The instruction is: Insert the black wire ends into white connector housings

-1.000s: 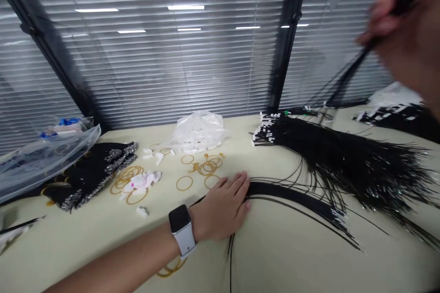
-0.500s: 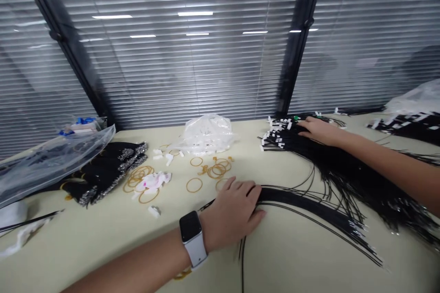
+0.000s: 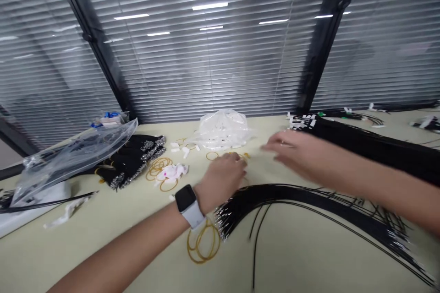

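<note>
My left hand (image 3: 223, 178), with a watch (image 3: 189, 206) on its wrist, is over the yellow rubber bands at mid-table. Its fingers are curled down and closed, and what they hold, if anything, is hidden. Below it lies a curved bundle of thin black cables (image 3: 295, 192) with silvery tips, loose on the table. Other rubber bands (image 3: 203, 245) lie just left of those tips. My right hand (image 3: 292, 149) hangs to the right of my left, fingers pointing left and smeared by motion. Behind it is a larger black cable pile (image 3: 357, 139) with white connectors (image 3: 302, 122).
A clear plastic bag (image 3: 223, 128) stands near the window blinds. At left, a plastic sheet (image 3: 85, 160) covers part of another black cable bundle (image 3: 130, 160) with silvery ends. More rubber bands (image 3: 160, 168) and crumpled white-pink scraps (image 3: 173, 172) lie beside it.
My right hand has left the cable pile and moved left toward mid-table. My left hand has come off the cable bundle and moved up onto the rubber bands. The view has shifted left.
</note>
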Available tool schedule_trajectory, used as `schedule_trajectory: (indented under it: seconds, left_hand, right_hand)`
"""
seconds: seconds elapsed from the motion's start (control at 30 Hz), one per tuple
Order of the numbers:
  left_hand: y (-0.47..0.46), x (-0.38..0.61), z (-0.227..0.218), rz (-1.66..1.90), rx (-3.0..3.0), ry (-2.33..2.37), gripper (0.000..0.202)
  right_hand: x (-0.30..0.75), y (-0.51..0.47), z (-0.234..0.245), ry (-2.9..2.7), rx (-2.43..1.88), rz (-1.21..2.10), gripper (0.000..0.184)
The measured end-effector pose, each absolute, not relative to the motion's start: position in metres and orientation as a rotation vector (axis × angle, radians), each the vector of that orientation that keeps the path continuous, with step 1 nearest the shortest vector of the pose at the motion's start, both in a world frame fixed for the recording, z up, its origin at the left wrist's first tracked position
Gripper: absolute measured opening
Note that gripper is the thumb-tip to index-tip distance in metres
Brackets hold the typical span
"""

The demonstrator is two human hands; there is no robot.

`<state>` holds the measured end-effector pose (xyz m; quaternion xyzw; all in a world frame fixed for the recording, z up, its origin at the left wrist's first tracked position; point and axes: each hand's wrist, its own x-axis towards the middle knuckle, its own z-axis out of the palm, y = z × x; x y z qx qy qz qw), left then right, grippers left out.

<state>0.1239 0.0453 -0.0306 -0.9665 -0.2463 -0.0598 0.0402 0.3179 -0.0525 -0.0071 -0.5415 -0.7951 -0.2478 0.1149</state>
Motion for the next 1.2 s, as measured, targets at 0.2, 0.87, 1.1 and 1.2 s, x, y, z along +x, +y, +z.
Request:
schedule_trajectory:
  seconds: [0.2, 0.87, 1.1, 1.2]
  left_hand:
    - [0.113, 0.078, -0.025, -0.021, -2.601, -1.347, 0.035]
    - [0.140, 0.062, -0.040, -0.216, -2.738, -1.473, 0.042]
    - [0.096, 0.077, -0.027, -0.534, -3.161, -1.215, 0.037]
    - [0.072, 0.079, -0.033, -0.549, -3.397, -1.189, 0.030]
  right_hand:
    - [0.249, -0.076, -0.074, -2.617, -1.274, -0.660, 0.048]
    - [0.256, -0.053, -0.084, -2.221, -1.479, -0.127, 0.018]
    - [0.257, -0.052, -0.085, -2.172, -1.386, 0.073, 0.024]
    - [0.257, -0.049, -0.082, -2.165, -1.428, 0.172, 0.022]
